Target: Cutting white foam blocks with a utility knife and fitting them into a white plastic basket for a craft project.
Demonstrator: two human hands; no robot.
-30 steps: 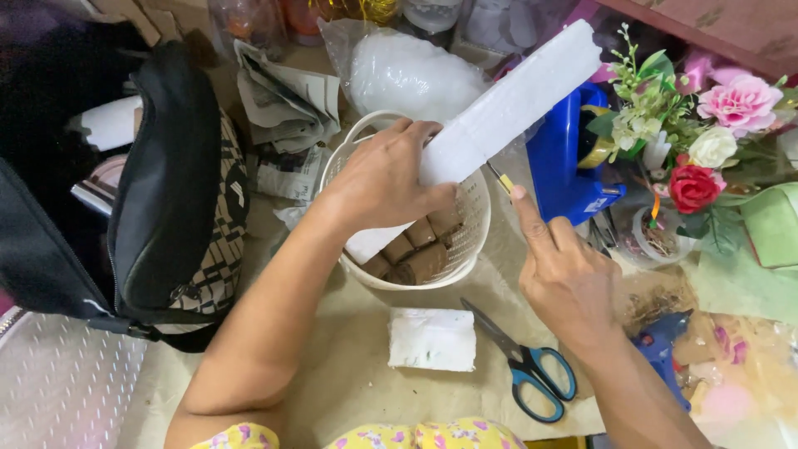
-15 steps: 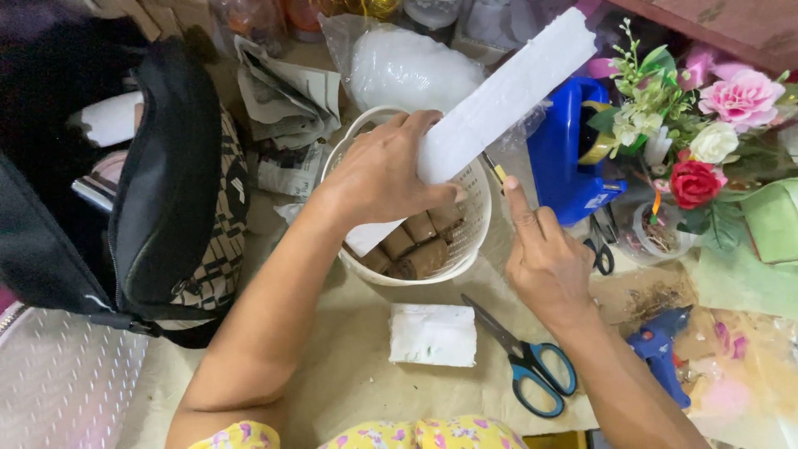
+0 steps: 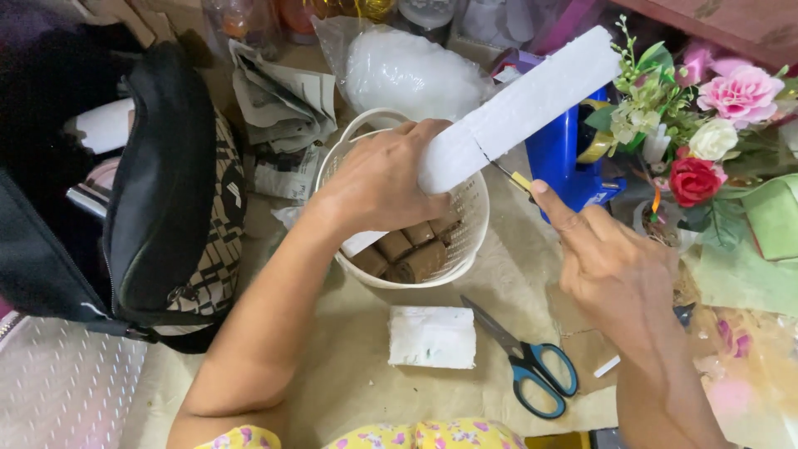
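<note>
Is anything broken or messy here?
The white foam bar in the left hand has a dark slit across it, where the right hand pushes a small blade. Crumpled newspaper lies behind the white basket.

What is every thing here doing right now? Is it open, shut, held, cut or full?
Left hand: gripping the foam bar.
Right hand: holding a small cutter, blade at the foam.
White foam bar: tilted over the basket, with a dark cut line across it.
White basket: upright, brown rolls inside.
Scissors: shut, lying flat.
Small foam piece: lying loose.
Black bag: looks shut.
</note>
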